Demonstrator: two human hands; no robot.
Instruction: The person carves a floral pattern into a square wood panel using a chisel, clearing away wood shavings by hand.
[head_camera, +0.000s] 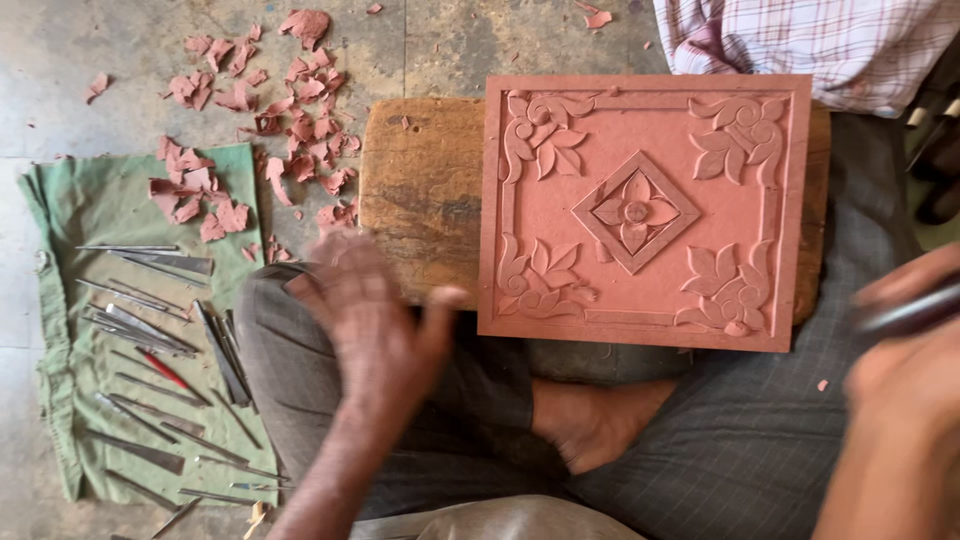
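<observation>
A square red clay tile (640, 210), carved with a central flower in a diamond and leafy corners, lies on a wooden block (420, 195) across my lap. My left hand (365, 320) hovers blurred just left of the tile, over my knee, fingers spread and holding nothing. At the right edge my right hand (900, 400) is closed around a dark metal carving tool (905, 312), away from the tile.
A green cloth (70, 210) on the floor at left carries several metal carving tools (150, 330), one with a red handle. Red clay scraps (270, 110) litter the concrete floor beyond it. A checked cloth (810, 40) lies at top right.
</observation>
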